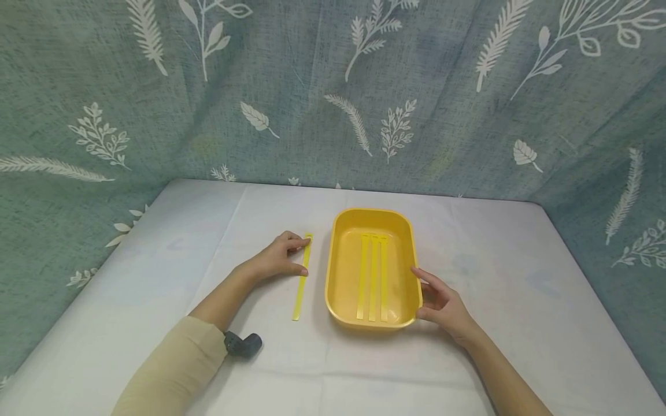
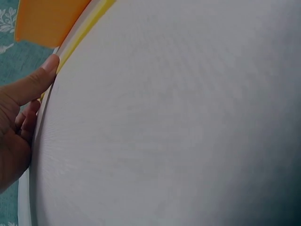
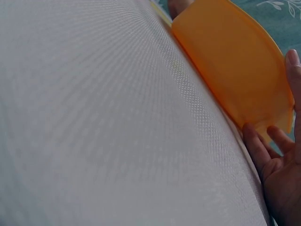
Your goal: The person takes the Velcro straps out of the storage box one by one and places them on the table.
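Observation:
A thin flat yellow strip [image 1: 298,303] with a small opening at its far end lies on the white-covered table, left of a yellow plastic basin [image 1: 335,289]. My left hand [image 1: 278,258] touches this strip, with index finger and thumb set apart along it. In the left wrist view the strip [image 2: 87,28] runs away from the thumb. Several similar yellow strips [image 1: 373,277] lie side by side lengthwise inside the basin. My right hand [image 1: 448,312] rests its fingers and thumb against the basin's right side, near the rim. The right wrist view shows its fingers at the basin's outer wall [image 3: 230,61].
The white cloth [image 1: 468,248] covers the tabletop. Behind it and at both sides hangs a green curtain [image 1: 302,138] with white leaf patterns. A dark device [image 1: 243,345] sits at the left wrist, by the beige sleeve [image 1: 179,364].

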